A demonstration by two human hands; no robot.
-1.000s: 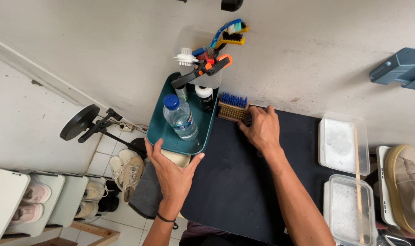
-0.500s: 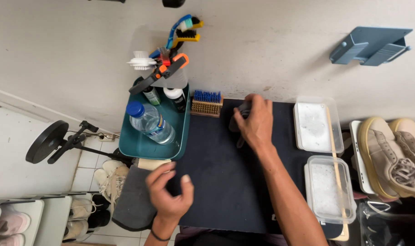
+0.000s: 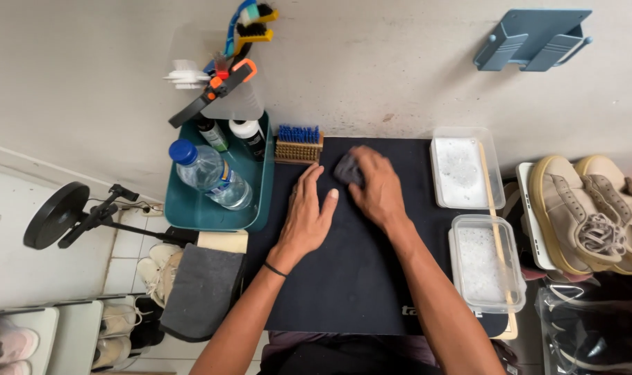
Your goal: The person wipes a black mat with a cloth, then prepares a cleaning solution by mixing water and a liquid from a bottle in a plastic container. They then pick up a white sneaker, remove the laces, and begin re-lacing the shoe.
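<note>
1. Head view: a dark mat (image 3: 358, 278) covers the table, and both hands rest on its far half, near the wall.
2. Just left of the left hand (image 3: 309, 219) stands a teal tray (image 3: 191, 208) holding a water bottle (image 3: 208, 173) with a blue cap, two small bottles (image 3: 233, 135) and a clear cup of brushes (image 3: 222, 69) with an orange-handled tool across it.
3. Beyond the left hand's fingertips, against the wall, lies a brush with blue and tan bristles (image 3: 298, 144).
4. Nearer the person than the tray, a grey towel (image 3: 201, 292) hangs off the table edge beside a pale block (image 3: 222, 242).
5. Right of the right hand (image 3: 378, 191) sit two clear lidded boxes (image 3: 462, 167) with white contents; a thin wooden stick (image 3: 493, 222) lies across both.
6. Further right, a pair of beige shoes (image 3: 587, 208) lies on a white tray.
7. Nothing stands between the two hands, which lie close side by side.
8. The left hand lies flat and spread, palm down on the mat, holding nothing.
9. The right hand is curled over a small grey cloth (image 3: 345, 168), fingers pressing it onto the mat just beyond the knuckles; the cloth pokes out on the hand's left, near the left hand's fingertips.
</note>
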